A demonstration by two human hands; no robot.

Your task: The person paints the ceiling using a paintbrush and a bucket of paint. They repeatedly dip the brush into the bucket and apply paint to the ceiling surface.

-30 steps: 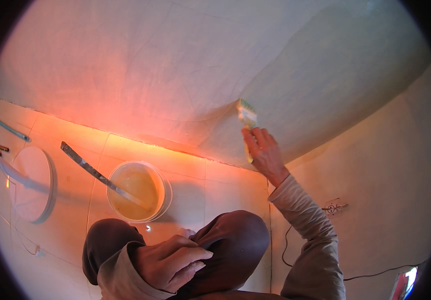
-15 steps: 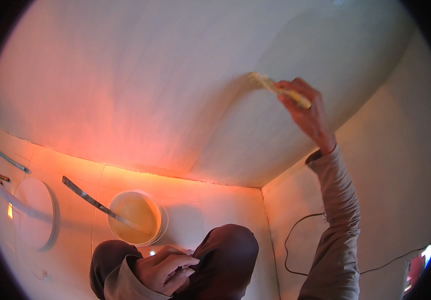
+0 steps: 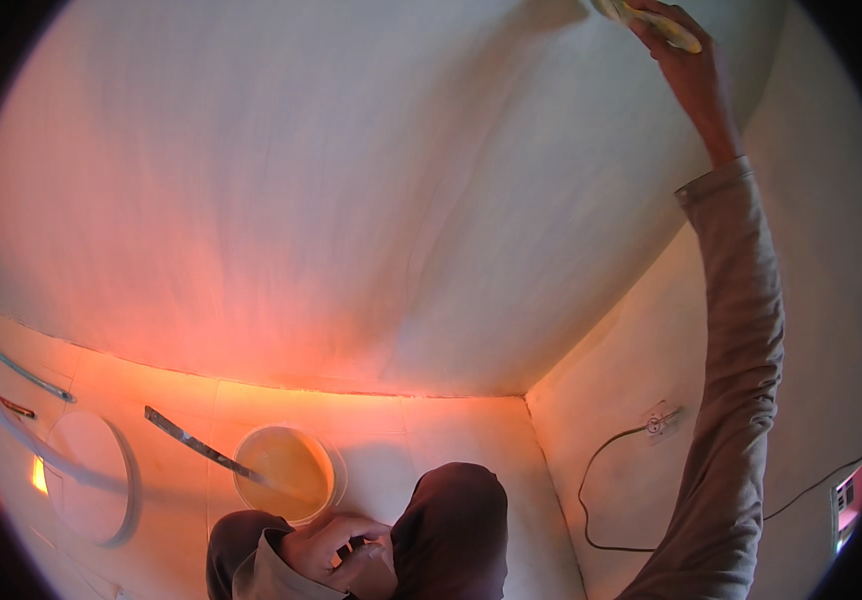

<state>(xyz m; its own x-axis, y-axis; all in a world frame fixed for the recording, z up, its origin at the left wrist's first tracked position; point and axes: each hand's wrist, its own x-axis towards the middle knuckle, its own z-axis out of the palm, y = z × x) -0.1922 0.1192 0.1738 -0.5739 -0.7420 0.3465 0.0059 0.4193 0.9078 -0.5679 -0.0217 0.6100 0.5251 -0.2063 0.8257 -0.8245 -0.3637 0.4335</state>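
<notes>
High on the pale wall [image 3: 281,220], near the top of the head view, my right hand [image 3: 699,85] is closed around the handle of a paintbrush [image 3: 685,38]. The bristles are at the wall surface and partly cut off by the frame's edge. My left hand [image 3: 351,555] lies low between my knees with loosely bent fingers and a gap between them; nothing shows in it. Beyond that hand stands a white bucket [image 3: 341,480] of yellowish liquid. A flat, stained stick [image 3: 196,440] leans in the bucket.
A round white lid [image 3: 91,480] lies left of the bucket, near a hose [image 3: 16,362] and a small bright orange glow [image 3: 39,476]. On the right wall, a dark cord [image 3: 583,505] runs from a socket [image 3: 659,422]. My knee [image 3: 456,525] is close to the bucket.
My right hand has carried the paintbrush up and to the right along the wall, with the arm stretched further. My left hand stays between my knees, its fingers slightly shifted. The view has tilted up.
</notes>
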